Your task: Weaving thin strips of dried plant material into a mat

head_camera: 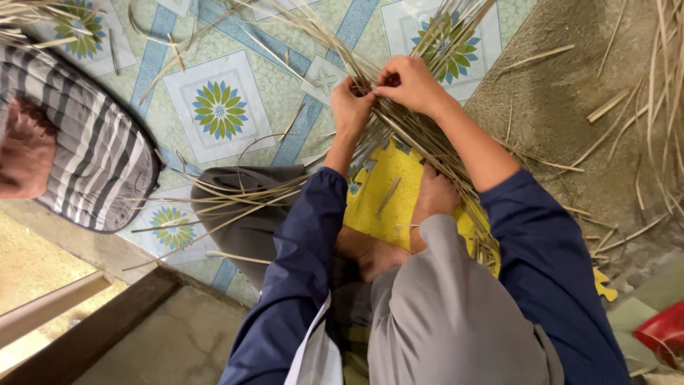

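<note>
Around both hands (381,93) — loose straw strips (420,135), yellow mat (381,192).

A patterned floor covering (235,68) with blue bands and green flower squares is lying across the upper left. A striped grey cushion (100,153) is sitting at the left edge. A yellow foam mat (377,196) is showing in the middle. A dark wooden beam (92,335) is running diagonally at lower left. A red object (662,329), only partly visible, is peeking in at lower right.
</note>
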